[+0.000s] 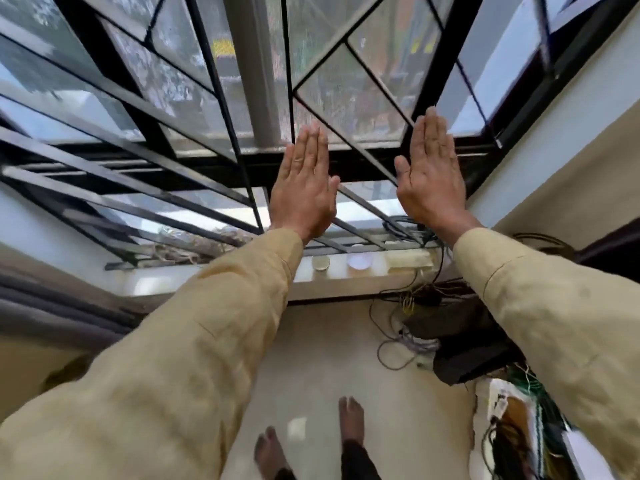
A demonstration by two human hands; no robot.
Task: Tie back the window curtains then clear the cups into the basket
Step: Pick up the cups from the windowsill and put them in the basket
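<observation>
Two bare feet (351, 419) are standing on the pale floor (322, 341), and above them both arms in tan sleeves (194, 341) are reaching up, the left hand (304, 188) and right hand (429, 174) flat, fingers together, holding nothing before the black window grille (145, 188), while a grey curtain (52, 306) is hanging at the left.

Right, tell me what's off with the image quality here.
Head view: wide-angle lens bends the window bars and walls; daylight washes out the sill and lower panes; the outdoors is soft; both open hands, left hand and right hand, stay fairly sharp.
</observation>
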